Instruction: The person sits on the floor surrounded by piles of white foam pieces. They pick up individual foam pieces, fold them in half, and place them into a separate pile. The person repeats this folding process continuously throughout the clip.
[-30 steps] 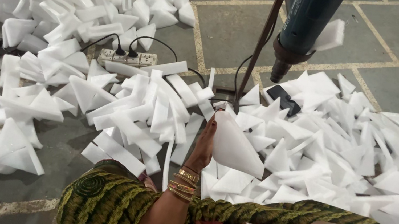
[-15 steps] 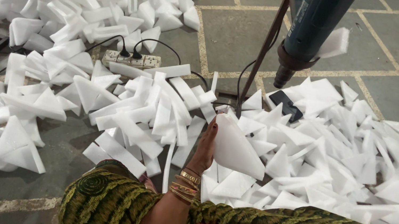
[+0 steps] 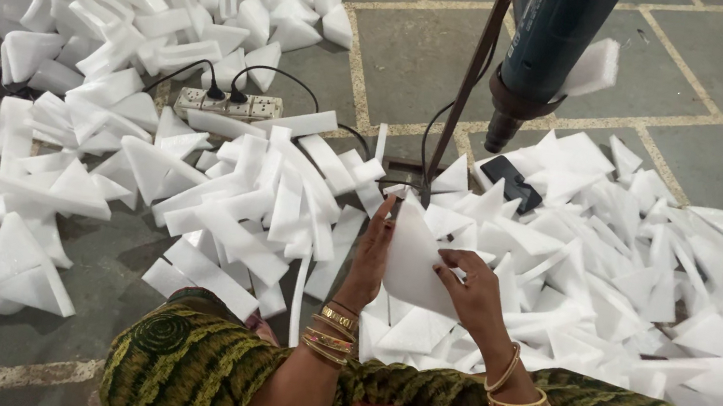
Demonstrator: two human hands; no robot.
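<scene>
Hands meet over a folded white foam sheet shaped like a cone (image 3: pixel 411 260), held upright just above the person's lap and in front of the metal stand. The left hand (image 3: pixel 370 253) lies flat along the cone's left edge, its fingers (image 3: pixel 383 221) straight, close together and pressed against the foam. The right hand (image 3: pixel 472 288) grips the cone's lower right side, its fingers (image 3: pixel 454 265) curled and clamped on the foam edge. Both wrists carry gold bangles (image 3: pixel 330 330).

Above and a little to the right of the cone, a dark teal heat gun (image 3: pixel 544 48) hangs nozzle down from a thin brown metal stand (image 3: pixel 463 93), well apart from the hands. A small white foam piece (image 3: pixel 592 67) sits against the gun's right side. Just below the nozzle a black mobile phone (image 3: pixel 512 183) lies on the foam pile.

White triangular and strip-shaped foam cutouts (image 3: pixel 215 198) cover the grey tiled floor (image 3: pixel 406 54) on the left, and a second spread of them (image 3: pixel 663 273) lies on the right. A white power strip (image 3: pixel 231 105) with two black plugs rests among the left pile, its cables running across the floor. The person's lap is draped in green and yellow patterned cloth (image 3: pixel 187 370).
</scene>
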